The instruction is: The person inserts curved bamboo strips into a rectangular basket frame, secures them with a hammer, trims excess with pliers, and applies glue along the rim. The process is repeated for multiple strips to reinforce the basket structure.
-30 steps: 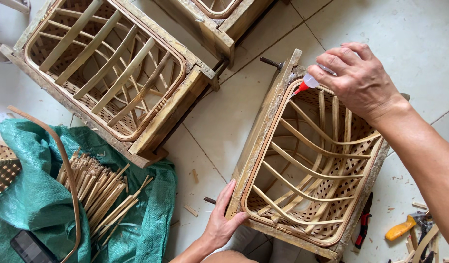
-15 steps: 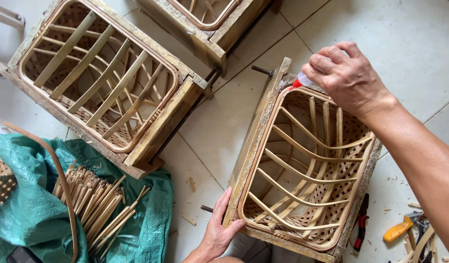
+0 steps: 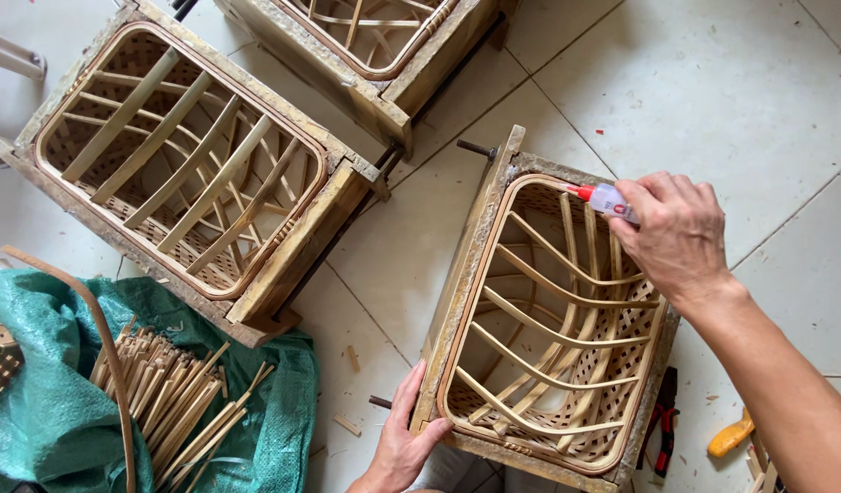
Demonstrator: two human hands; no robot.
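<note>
A second basket mould (image 3: pixel 197 164) lies in the upper left of the frame, a woven basket with bent bamboo ribs set inside its worn wooden frame. A third mould (image 3: pixel 384 46) shows partly at the top edge, just beside it. In the lower left, a green sack (image 3: pixel 46 402) is spread on the tiled floor (image 3: pixel 713 82); a bundle of short bamboo sticks (image 3: pixel 174 402) rests on it, and a long curved strip (image 3: pixel 105 347) arcs over both. Red-handled pliers (image 3: pixel 662 424) lie at the lower right, with a yellow-handled tool (image 3: pixel 731 436) near them. Small wood chips (image 3: pixel 352 356) dot the tiles.
</note>
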